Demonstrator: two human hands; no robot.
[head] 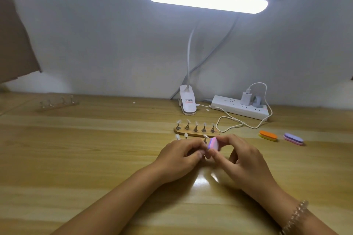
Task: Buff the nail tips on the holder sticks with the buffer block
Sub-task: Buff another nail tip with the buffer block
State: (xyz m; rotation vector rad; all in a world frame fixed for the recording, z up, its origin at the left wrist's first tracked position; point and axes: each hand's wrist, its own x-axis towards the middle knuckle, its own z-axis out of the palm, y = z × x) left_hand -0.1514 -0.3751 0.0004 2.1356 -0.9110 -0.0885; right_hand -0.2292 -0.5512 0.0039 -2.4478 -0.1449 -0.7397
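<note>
A pink and purple buffer block (pixel 213 144) is pinched between the thumb and fingers of my right hand (pixel 242 162). My left hand (pixel 179 158) is curled beside it and pinches a holder stick, mostly hidden by the fingers. The block touches the spot where the two hands meet. Just behind my hands stand holder sticks with clear nail tips (pixel 186 135), their base hidden. Farther back, a wooden base (pixel 191 133) carries a row of several holder sticks with nail tips (pixel 195 126).
An orange and yellow buffer block (pixel 268 135) and a purple and pink one (pixel 293 138) lie to the right. A white clip lamp (pixel 187 102), its cable and a power strip (pixel 239 107) stand at the back. A clear holder rack (pixel 57 102) sits far left.
</note>
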